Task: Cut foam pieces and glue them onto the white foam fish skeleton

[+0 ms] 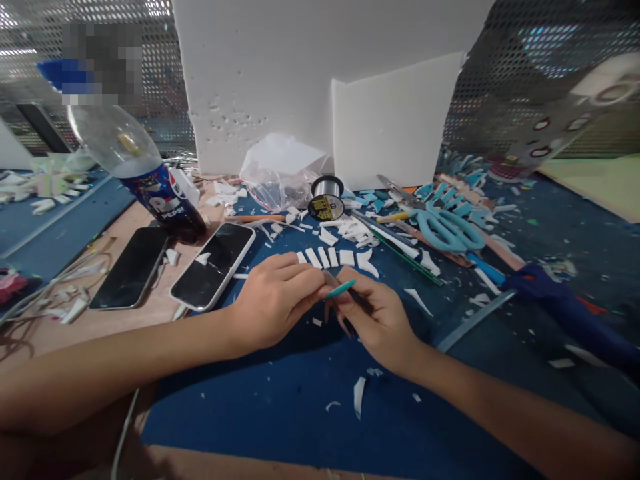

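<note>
Both hands meet over the middle of the blue mat (235, 407). A small turquoise piece (341, 289) shows between their fingertips. My right hand (380, 317) has its fingers closed round the right side of this piece. From the left, my left hand (280, 300) comes up to the piece with fingers pressed together; what it pinches is hidden. Just behind the hands lies a row of white cut pieces (346, 257). A curved white scrap (359, 397) rests on the mat in front of them.
Two phones (131, 268) and a Pepsi bottle (157, 200) are at the left. A line spool (327, 199), blue-handled scissors (445, 227) and many scraps lie behind the hands. White foam boards (265, 73) stand at the back. A dark blue sleeve (565, 307) is at right.
</note>
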A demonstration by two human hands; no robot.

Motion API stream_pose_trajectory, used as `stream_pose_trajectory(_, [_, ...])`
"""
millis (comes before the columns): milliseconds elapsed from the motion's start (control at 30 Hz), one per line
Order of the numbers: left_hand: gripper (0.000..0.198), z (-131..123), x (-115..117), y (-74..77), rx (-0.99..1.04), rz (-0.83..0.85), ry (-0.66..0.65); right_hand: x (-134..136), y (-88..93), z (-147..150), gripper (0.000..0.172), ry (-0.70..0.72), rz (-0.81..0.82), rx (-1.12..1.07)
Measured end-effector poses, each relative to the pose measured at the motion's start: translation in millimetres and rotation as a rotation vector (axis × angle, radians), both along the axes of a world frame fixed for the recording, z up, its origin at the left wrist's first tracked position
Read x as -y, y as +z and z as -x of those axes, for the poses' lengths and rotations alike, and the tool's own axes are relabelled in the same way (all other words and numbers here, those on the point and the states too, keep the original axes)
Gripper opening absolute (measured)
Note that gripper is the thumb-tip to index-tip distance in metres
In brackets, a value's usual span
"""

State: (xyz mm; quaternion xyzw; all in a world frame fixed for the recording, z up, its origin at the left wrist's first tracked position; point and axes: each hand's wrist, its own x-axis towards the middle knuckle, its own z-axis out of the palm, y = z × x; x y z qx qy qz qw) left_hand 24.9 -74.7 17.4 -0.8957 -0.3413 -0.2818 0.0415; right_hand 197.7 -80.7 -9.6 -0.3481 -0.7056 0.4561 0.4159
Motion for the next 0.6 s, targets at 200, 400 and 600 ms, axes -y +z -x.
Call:
stream_pose_trajectory(200, [0.036, -5.5, 55.4, 1.3, -0.533, -0.105, 0.445, -3.0, -2.0, 1.4, 0.028, -0.315, 0.084, -0.009])
stream_pose_trajectory(400, [0.012, -10.0, 93.9, -21.2, -0.739, -0.008, 0.458, -5.8, -1.5, 2.5, 0.03, -0.318, 0.1, -0.032])
stream_pose_trajectory(600, [0.013, -13.0, 80.9, -22.5, -0.676, 0.074, 0.418, -5.0, -1.8, 2.2, 0.031, -0.318, 0.104, -0.018])
